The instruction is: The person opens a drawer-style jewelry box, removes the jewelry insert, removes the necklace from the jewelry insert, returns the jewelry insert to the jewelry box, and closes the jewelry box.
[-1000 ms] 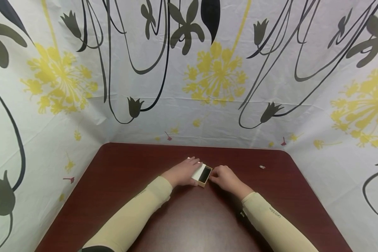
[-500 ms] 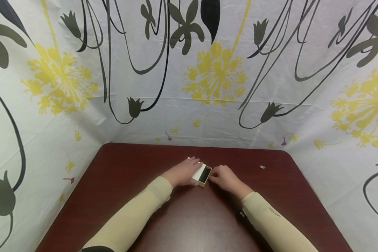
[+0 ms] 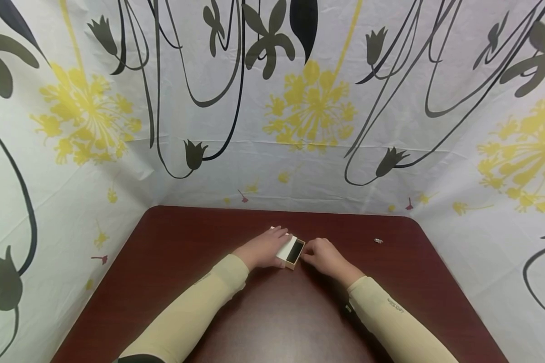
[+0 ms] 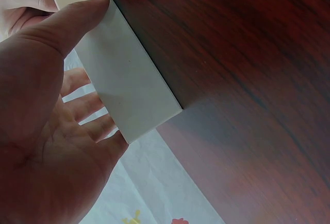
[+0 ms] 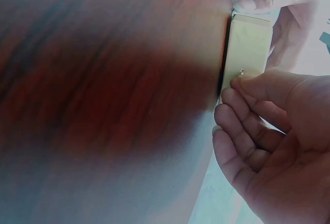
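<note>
A small white slide-out box [image 3: 285, 249] rests on the table, its drawer [image 3: 295, 251] partly out on the right and showing a dark inside. My left hand [image 3: 265, 248] grips the white sleeve, with the thumb [image 4: 85, 15] on one side and the fingers [image 4: 85, 103] on the opposite side. At the drawer's pale yellow front [image 5: 247, 49], the thumb and forefinger of my right hand [image 5: 278, 126] pinch a small pull, mostly hidden by the fingertips. The other right fingers curl loosely below. What lies inside the drawer cannot be made out.
A tiny silvery object [image 3: 378, 241] lies on the dark red wooden table [image 3: 200, 227], to the right of my right hand. White flower-printed cloth [image 3: 272, 186] hangs behind the table and along both sides.
Both hands keep their hold. The drawer and my right fingertips have shifted very slightly left, toward the sleeve; nothing else visibly differs.
</note>
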